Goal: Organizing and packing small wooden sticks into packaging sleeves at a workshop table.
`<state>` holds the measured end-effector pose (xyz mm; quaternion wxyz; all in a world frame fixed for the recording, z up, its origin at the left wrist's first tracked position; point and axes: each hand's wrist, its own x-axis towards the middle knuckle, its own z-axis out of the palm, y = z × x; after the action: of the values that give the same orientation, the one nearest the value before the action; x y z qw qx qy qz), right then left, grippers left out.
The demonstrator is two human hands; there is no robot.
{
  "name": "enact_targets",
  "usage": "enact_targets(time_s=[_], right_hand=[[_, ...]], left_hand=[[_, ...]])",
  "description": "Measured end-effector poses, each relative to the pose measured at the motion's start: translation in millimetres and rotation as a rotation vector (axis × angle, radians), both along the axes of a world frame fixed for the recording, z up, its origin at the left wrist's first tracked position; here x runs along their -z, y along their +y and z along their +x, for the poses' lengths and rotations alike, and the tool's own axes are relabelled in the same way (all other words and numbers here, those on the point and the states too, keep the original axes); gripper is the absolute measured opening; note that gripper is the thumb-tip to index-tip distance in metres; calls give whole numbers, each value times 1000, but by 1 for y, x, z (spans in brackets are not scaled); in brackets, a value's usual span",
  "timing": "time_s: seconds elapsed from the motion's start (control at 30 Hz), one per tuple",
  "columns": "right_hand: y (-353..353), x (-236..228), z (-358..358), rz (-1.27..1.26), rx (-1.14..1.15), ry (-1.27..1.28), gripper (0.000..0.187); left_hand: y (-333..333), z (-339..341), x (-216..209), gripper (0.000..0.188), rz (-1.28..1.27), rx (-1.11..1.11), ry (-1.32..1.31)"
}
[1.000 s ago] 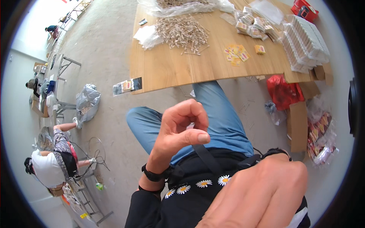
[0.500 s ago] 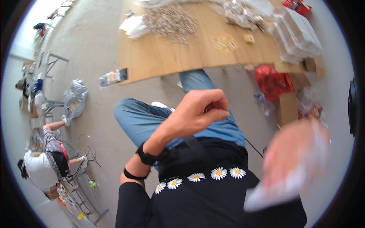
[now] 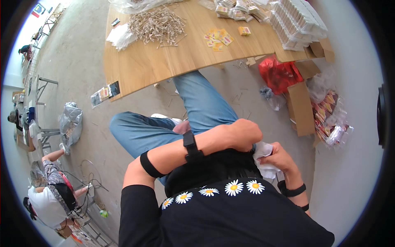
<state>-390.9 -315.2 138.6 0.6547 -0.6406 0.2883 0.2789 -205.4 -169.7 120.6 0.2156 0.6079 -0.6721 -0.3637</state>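
Note:
My right hand (image 3: 280, 158) is closed on a crumpled white tissue (image 3: 265, 160) at the right side of my waist. Close beside it, my left hand (image 3: 247, 133) is curled over at the tissue's upper edge, its fingertips turned away and hidden. Whether the left fingers pinch the tissue or anything else cannot be made out. The left forearm lies across my lap, over blue jeans. Dark bands circle both arms.
The wooden table (image 3: 164, 61) ahead bears piled thin sticks (image 3: 158, 24), yellow cards (image 3: 218, 39), a small yellow box (image 3: 244, 31) and stacked wrapped packs (image 3: 298, 24). A cardboard box (image 3: 300, 109) and red bag (image 3: 277, 74) stand right. Another person (image 3: 47, 203) sits at left.
My right hand has swung inward with the white tissue, from the far right to my waist. My left hand has moved right and down to meet it. The view has shifted slightly.

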Motion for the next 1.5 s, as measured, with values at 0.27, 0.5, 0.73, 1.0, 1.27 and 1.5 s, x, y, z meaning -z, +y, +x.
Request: enact_targets(time_s=[0.27,0.5,0.73,1.0,1.27,1.5], right_hand=[[48,27,16,-900,39,-630,18],[33,51,33,-1328,-117,-908,23],[23,41,11,-1066,-239,-775,20],[26,71,-8,-1166,-51,-693,13],[35,54,5,-994,0,-858,12],[37,53,8,-1268,-132,-838,13]], left_hand=[[0,-5,-2,20,-383,-227,67],[-5,-14,-7,21,-654,-211,198],[-4,-9,-9,19,-507,-188,198],[1,-22,-14,20,-506,-91,22],[10,-20,-10,14,-392,-160,-189],[14,-32,-11,11,-588,-112,-137]])
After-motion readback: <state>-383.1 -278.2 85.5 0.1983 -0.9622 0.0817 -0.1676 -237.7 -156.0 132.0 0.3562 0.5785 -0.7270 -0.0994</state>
